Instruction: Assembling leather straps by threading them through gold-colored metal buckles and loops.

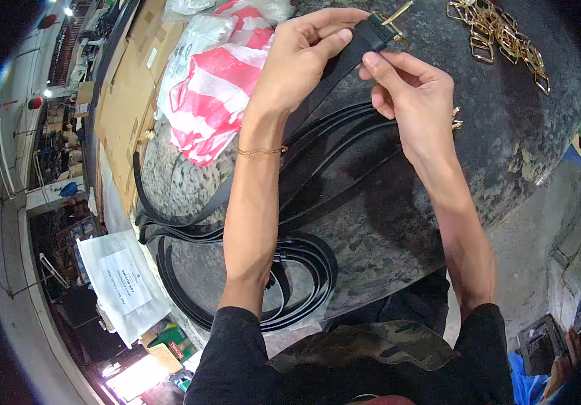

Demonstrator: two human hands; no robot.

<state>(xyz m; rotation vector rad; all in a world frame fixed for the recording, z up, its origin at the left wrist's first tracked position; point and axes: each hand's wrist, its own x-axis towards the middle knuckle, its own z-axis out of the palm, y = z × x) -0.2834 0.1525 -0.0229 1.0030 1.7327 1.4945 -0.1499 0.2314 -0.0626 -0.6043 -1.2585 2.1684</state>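
At the far middle of the table, my left hand (307, 57) grips a black belt (334, 79) near its buckle end, thumb on top of the strap. A gold buckle (398, 15) with its prong sticking up sits at that end, next to a black loop. My right hand (415, 88) pinches the belt's edge just below the buckle, thumb against the fingers. Under my arms lie several more black belts (331, 138), some stretched out with gold ends by my right wrist. Nearer me, other black belts (324, 263) lie coiled.
A pile of gold buckles (503, 34) lies at the far right of the mottled dark table (500, 135). Left of my left hand is a red-and-white striped plastic bag (213, 88), beside cardboard (128, 94). A white bag with a paper label (125, 283) is at the left edge.
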